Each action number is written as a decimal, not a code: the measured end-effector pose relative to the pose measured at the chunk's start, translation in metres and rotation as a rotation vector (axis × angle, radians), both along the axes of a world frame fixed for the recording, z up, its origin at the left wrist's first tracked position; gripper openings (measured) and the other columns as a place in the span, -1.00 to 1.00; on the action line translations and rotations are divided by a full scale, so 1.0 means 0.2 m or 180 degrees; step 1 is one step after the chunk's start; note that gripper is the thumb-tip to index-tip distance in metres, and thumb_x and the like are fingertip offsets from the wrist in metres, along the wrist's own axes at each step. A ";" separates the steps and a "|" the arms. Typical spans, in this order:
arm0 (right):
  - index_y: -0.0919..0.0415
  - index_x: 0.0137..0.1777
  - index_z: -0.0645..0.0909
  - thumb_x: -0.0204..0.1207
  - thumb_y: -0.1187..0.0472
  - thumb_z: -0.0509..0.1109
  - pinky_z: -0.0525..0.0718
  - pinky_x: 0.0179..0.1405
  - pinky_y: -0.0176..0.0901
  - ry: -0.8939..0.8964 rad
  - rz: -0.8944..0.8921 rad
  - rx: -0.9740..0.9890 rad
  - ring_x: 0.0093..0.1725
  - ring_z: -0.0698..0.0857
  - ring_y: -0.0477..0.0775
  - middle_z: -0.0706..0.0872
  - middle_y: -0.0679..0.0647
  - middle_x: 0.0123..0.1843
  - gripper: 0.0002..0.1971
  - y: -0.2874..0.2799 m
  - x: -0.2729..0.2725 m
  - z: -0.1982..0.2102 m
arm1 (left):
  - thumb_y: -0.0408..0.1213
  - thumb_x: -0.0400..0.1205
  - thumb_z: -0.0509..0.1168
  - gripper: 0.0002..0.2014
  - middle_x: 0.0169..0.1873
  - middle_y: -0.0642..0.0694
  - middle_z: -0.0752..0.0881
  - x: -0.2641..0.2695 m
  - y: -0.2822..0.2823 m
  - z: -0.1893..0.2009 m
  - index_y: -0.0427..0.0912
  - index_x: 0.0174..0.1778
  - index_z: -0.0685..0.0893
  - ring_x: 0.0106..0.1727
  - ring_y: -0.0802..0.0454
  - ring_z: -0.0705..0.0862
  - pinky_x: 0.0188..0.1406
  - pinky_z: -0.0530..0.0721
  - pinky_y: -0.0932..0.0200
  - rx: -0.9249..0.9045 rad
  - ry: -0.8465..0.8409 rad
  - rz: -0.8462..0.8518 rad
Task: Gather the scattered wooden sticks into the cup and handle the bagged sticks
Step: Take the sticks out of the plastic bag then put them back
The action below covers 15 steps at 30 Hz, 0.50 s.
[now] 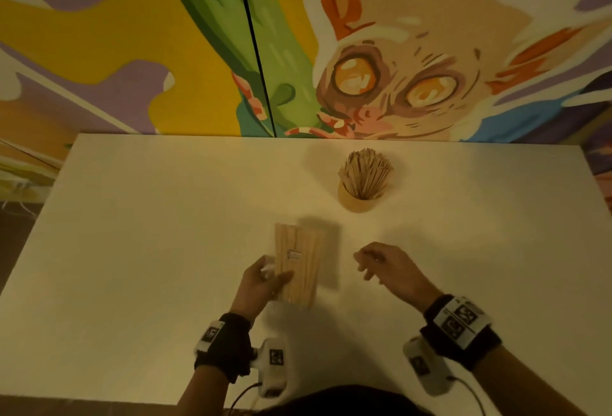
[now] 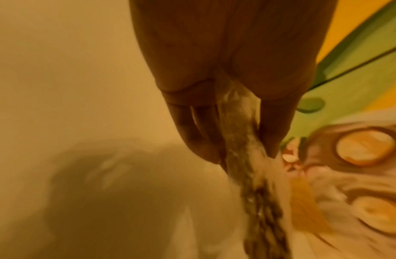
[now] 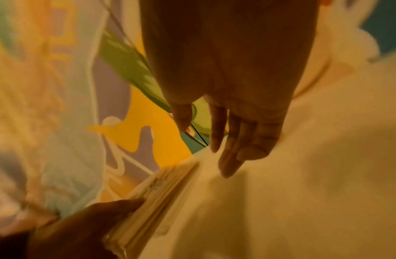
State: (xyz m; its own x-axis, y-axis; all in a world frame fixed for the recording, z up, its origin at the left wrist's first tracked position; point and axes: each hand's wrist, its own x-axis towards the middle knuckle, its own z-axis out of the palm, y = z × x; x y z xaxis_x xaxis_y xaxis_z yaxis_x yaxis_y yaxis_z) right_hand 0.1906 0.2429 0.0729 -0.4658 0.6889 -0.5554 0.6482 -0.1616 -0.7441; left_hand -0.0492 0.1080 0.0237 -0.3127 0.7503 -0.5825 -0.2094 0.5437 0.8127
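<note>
A clear bag of wooden sticks [image 1: 297, 263] is held just above the white table [image 1: 132, 250], near its front middle. My left hand [image 1: 268, 278] grips its lower left side, thumb across the front; the left wrist view shows the bag's plastic [image 2: 239, 126] pinched between my fingers. In the right wrist view the bag of sticks [image 3: 152, 201] lies at lower left. My right hand [image 1: 371, 261] hovers to the right of the bag with loosely bent fingers and holds nothing. A tan cup [image 1: 357, 199] full of upright sticks [image 1: 364, 170] stands farther back.
A painted mural wall [image 1: 298, 51] rises right behind the table's far edge. The table's left edge [image 1: 33, 233] drops to a dark floor. Wrist cameras and cables hang near the front edge.
</note>
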 end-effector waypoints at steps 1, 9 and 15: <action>0.15 0.13 0.67 0.62 -0.01 0.38 0.65 -0.14 -0.09 0.0213 -0.0354 -0.0413 -0.12 0.78 0.04 0.80 0.07 -0.04 -0.75 -0.04 -0.01 -0.03 | -0.21 0.43 0.55 -0.70 -0.14 -0.12 0.82 0.04 -0.01 0.03 -0.22 0.00 0.70 -0.17 -0.03 0.78 -0.37 0.66 0.22 0.0094 -0.0056 -0.0182; 0.52 0.19 0.61 0.52 0.46 0.44 0.80 -0.12 0.05 0.1504 -0.1737 -0.0973 -0.05 0.82 0.25 0.81 0.32 0.01 -0.74 -0.19 -0.09 0.00 | -0.33 0.55 0.44 -0.82 -0.10 -0.24 0.80 0.21 -0.04 0.06 -0.29 0.03 0.72 -0.17 -0.10 0.79 -0.31 0.71 0.12 0.0026 -0.0802 0.0743; 0.52 0.17 0.60 0.55 0.27 0.42 0.75 0.16 0.24 0.1780 -0.1558 -0.1408 0.16 0.77 0.33 0.76 0.38 0.17 -0.69 -0.28 -0.17 0.09 | -0.14 0.61 0.35 -0.81 -0.23 -0.17 0.74 0.25 0.02 0.08 -0.21 -0.04 0.68 -0.26 -0.03 0.71 -0.39 0.64 0.11 -0.0004 -0.1013 0.1335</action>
